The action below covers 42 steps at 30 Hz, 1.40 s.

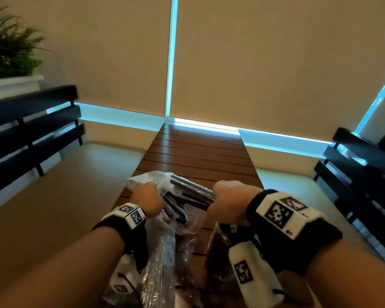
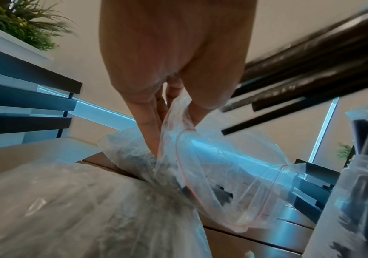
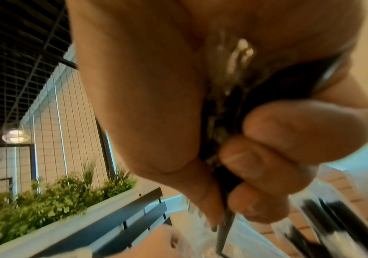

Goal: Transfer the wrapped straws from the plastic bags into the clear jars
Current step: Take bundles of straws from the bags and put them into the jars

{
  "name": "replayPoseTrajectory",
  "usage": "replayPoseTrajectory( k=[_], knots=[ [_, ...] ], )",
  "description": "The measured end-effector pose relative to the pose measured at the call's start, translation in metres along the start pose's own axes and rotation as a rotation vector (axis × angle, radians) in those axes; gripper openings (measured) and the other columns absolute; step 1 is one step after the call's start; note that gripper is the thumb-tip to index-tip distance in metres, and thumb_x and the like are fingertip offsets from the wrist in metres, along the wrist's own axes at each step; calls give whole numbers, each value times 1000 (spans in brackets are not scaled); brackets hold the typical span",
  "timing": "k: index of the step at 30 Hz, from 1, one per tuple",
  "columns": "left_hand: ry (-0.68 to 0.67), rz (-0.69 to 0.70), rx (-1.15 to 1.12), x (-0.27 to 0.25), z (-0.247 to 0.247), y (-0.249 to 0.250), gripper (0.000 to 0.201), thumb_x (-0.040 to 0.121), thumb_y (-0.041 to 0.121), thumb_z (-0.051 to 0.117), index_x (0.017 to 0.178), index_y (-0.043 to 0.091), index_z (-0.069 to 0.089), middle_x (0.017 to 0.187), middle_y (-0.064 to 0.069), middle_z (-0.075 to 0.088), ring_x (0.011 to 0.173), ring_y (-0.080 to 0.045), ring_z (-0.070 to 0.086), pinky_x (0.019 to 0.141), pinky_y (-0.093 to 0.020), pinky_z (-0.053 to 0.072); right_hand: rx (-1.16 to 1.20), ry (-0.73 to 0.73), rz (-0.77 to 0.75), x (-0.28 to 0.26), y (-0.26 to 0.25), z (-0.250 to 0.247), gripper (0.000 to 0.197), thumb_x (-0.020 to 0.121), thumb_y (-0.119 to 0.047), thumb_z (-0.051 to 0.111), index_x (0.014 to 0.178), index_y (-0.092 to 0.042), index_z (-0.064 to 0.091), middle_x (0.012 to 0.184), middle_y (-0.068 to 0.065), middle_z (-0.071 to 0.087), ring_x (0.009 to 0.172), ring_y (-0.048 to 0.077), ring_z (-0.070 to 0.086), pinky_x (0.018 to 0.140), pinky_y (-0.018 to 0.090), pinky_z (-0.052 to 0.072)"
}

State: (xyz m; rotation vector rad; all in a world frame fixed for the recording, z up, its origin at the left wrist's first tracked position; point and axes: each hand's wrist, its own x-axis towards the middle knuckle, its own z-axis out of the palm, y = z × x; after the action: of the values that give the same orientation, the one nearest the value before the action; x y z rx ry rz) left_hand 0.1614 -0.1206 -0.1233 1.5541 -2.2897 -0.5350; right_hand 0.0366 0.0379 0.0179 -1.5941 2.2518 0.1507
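My right hand (image 1: 222, 198) grips a bundle of black wrapped straws (image 1: 190, 192) that points left, held above the slatted wooden table (image 1: 198, 150). The right wrist view shows the fingers (image 3: 278, 139) curled round the straws (image 3: 220, 122). My left hand (image 1: 146, 200) pinches the mouth of a clear zip bag (image 2: 211, 165), which hangs down with a few dark straws inside. A clear jar (image 1: 220, 241) holding dark straws stands under my right wrist; the jar (image 2: 359, 183) sits right of the bag. A second, fuller plastic bag (image 1: 162, 252) lies near my left forearm.
Dark slatted benches stand on the left (image 1: 31, 134) and right (image 1: 360, 174) of the narrow table. A white planter with green plants (image 1: 9, 52) sits behind the left bench. Beige blinds close off the far end.
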Motion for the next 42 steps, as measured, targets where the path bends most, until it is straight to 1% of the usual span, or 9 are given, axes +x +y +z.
replayPoseTrajectory(
  k=[8, 10, 13, 17, 21, 24, 31, 37, 42],
  knots=[
    [76, -18, -99, -7, -15, 20, 48, 86, 33, 59, 129, 15, 50, 132, -13, 47, 118, -30, 51, 100, -44, 45, 184, 294, -91, -13, 15, -31, 25, 92, -37, 58, 107, -17, 56, 82, -3, 56, 69, 9, 54, 53, 23, 40],
    [161, 15, -473, -14, -34, 40, 33, 96, 42, 52, 118, 17, 57, 123, -10, 57, 107, -23, 55, 95, -42, 45, 261, 446, -141, -6, 12, -21, 24, 93, -40, 55, 107, -22, 50, 86, -3, 57, 74, 14, 57, 62, 29, 47],
    [-115, 44, -1089, -28, -65, 70, 74, 79, 82, 26, 116, 27, 61, 110, -10, 70, 107, -24, 64, 95, -45, 46, 323, 546, -206, 10, 4, 6, 21, 95, -40, 52, 106, -25, 41, 86, -3, 60, 73, 22, 59, 64, 34, 48],
    [-243, 75, -1551, -31, -97, 93, 94, 66, 80, 48, 129, 11, 49, 110, -16, 73, 106, -30, 69, 94, -47, 51, 410, 600, -290, 31, -7, 37, 27, 96, -37, 54, 111, -29, 33, 92, 0, 68, 77, 27, 65, 63, 37, 50],
    [-127, 109, -1398, -30, -110, 121, 39, 80, 47, 75, 86, 12, 59, 71, -5, 59, 68, -19, 60, 72, -36, 53, 587, 698, -310, 42, -15, 42, 37, 91, -34, 60, 116, -30, 33, 100, -2, 67, 87, 25, 68, 74, 49, 56],
    [20, 203, -1303, -38, -118, 136, 37, 87, 33, 73, 61, 17, 52, 56, -1, 47, 58, -16, 49, 71, -39, 47, 624, 740, -340, 40, -13, 38, 44, 84, -32, 70, 112, -30, 36, 101, -6, 64, 87, 15, 64, 74, 37, 55],
    [145, 519, -1137, -44, -142, 158, 33, 88, 23, 72, 67, 13, 49, 60, -6, 46, 59, -16, 50, 69, -37, 47, 706, 488, -92, 53, 0, 26, 44, 72, -56, 75, 93, -23, 54, 85, -8, 63, 77, 12, 62, 65, 27, 51],
    [33, 544, -1030, -48, -126, 175, 38, 82, 12, 77, 64, 16, 43, 58, 11, 43, 55, -4, 46, 59, -17, 42, 1023, 390, -76, 60, 7, 13, 27, 63, -38, 77, 77, -17, 66, 66, 2, 65, 57, 17, 59, 67, 37, 57],
    [16, 497, -1043, -57, -105, 179, 26, 79, 12, 78, 77, 9, 53, 65, 2, 45, 63, -10, 46, 63, -24, 43, 985, 390, -6, 54, 26, 26, 45, 66, -43, 77, 102, -21, 62, 89, 5, 71, 64, 16, 65, 53, 27, 49]
  ],
)
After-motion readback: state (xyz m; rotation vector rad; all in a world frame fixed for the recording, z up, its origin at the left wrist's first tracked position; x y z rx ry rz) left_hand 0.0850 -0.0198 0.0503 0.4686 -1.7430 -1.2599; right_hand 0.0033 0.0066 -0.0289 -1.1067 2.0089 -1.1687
